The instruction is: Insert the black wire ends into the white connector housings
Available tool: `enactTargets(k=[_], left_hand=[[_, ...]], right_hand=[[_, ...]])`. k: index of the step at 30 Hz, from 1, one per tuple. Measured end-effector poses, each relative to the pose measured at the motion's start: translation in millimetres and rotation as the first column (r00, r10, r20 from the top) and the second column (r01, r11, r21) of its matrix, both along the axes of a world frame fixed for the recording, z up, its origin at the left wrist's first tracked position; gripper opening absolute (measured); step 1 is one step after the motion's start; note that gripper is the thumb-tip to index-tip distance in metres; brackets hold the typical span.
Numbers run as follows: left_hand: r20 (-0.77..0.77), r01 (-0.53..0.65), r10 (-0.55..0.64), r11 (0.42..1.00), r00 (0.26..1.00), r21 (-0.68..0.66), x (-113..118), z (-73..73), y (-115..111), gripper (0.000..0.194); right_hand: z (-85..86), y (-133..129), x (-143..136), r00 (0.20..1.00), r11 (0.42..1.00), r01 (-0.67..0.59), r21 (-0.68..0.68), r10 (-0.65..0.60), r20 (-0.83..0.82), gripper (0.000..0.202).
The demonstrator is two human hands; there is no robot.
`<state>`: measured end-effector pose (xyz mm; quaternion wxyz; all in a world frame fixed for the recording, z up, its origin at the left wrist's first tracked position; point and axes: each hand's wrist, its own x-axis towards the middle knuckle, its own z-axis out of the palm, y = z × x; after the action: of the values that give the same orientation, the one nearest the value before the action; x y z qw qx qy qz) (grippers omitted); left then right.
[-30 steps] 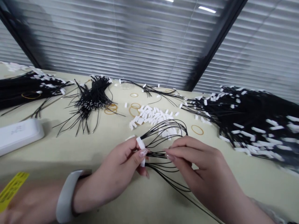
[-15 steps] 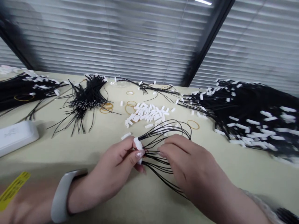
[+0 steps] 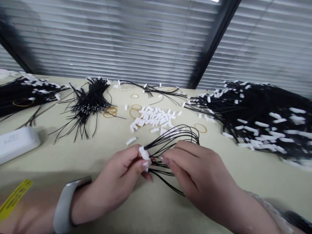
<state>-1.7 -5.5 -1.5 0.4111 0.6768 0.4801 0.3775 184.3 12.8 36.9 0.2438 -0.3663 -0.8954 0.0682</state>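
Near the middle, my left hand [image 3: 128, 174] pinches a white connector block [image 3: 144, 154] between thumb and fingers. Several thin black wires [image 3: 170, 135] run out of the block to the right and curve round in loops. My right hand [image 3: 195, 172] is closed on some of these wires, its thumb and fingertips a short way right of the block. Just behind the hands lies a pile of small white connectors [image 3: 156, 117], with one loose white connector [image 3: 131, 141] beside my left fingers.
Black wire bundles with white ends lie at the far left [image 3: 31, 92], back left [image 3: 90, 97] and right [image 3: 263, 110]. Rubber bands [image 3: 200, 128] are scattered about. A white device [image 3: 18, 143] sits at the left edge. Blinds [image 3: 146, 42] stand behind the table.
My right hand has moved slightly left along the wires, closer to the block. My left hand still pinches the block in nearly the same place. The view has shifted a little.
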Motion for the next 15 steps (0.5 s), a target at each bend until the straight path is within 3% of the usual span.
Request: enactTargets(k=[15], left_hand=[[-0.043,0.034,-0.032,0.999,0.999,0.038,-1.5,1.9,-1.4,0.018]], right_hand=[[5.9,-2.3,0.4,0.998,0.986,-0.053,-0.156,0.046,-0.045,0.021]])
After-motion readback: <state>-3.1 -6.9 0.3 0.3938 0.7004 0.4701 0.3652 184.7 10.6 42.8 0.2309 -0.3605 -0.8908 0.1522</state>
